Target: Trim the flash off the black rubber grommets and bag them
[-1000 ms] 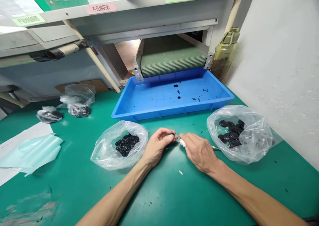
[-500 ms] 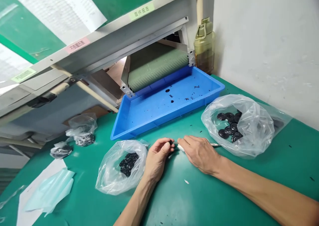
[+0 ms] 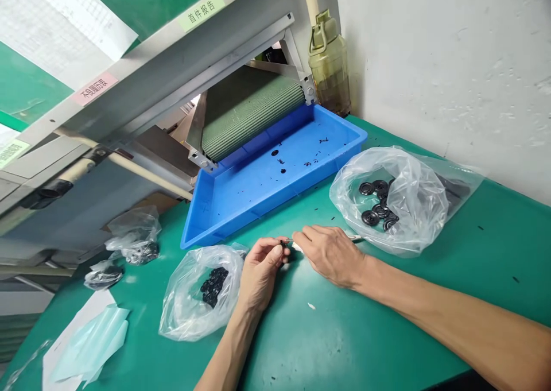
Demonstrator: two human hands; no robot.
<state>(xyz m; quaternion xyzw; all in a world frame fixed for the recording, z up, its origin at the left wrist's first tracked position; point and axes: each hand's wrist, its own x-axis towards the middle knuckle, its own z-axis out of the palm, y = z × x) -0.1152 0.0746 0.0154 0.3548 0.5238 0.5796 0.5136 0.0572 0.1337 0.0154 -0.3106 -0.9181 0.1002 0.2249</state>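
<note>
My left hand [image 3: 259, 276] pinches a small black part [image 3: 283, 243] between thumb and fingers, just above the green table. Closed round a slim pale-handled tool [image 3: 297, 246] is my right hand [image 3: 333, 257]. The tool's thin metal tip points left and meets the black part; whether it cuts or only touches, I cannot tell. Left of my left hand, an open clear plastic bag [image 3: 176, 308] holds many small black pieces [image 3: 214, 285]. Beyond my right hand, another open clear bag [image 3: 417, 207] contains several round black discs [image 3: 370, 217].
A blue tray [image 3: 249, 221] with black scraps lies below the end of a green conveyor belt [image 3: 253, 112]. A bottle [image 3: 329, 64] stands by the wall. On the left are small filled bags [image 3: 140, 247] and a light-blue sheet [image 3: 92, 342] over white paper.
The whole view has shifted, so the bags, tray and hands sit farther left in the picture. Both hands keep their hold on the black part and the tool.
</note>
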